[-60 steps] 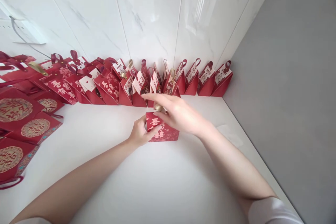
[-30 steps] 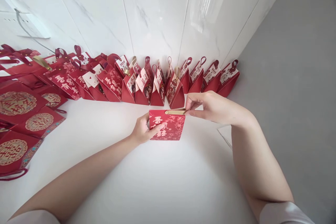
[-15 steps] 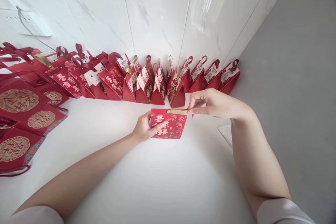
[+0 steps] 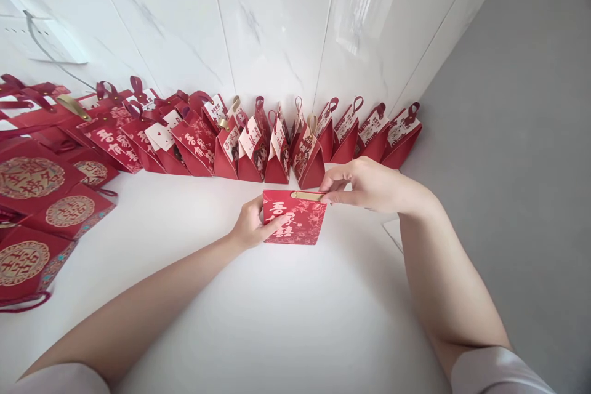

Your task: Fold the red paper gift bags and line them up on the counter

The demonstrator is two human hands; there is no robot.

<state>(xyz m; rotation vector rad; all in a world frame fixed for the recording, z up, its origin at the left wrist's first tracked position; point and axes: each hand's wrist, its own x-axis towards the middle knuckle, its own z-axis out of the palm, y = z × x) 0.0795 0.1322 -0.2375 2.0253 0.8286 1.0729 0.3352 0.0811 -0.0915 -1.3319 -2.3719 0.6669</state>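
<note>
A small red gift box (image 4: 298, 221) with gold characters stands on the white table (image 4: 277, 320) in the middle of the view. My left hand (image 4: 249, 228) grips its left side, thumb on the front face. A gold strap (image 4: 307, 196) lies along the box's top edge. My right hand (image 4: 364, 184) pinches the right end of that strap between thumb and fingers.
A row of finished red gift boxes (image 4: 277, 141) with loop handles and tags lines the marble wall (image 4: 277, 24). Larger flat red bags (image 4: 41, 203) with gold emblems lie at the left. The table's right edge (image 4: 397, 240) drops to grey floor.
Two seconds ago my right hand was over the box's top; it has since drawn the gold strap out to the right. The box now shows more of its front.
</note>
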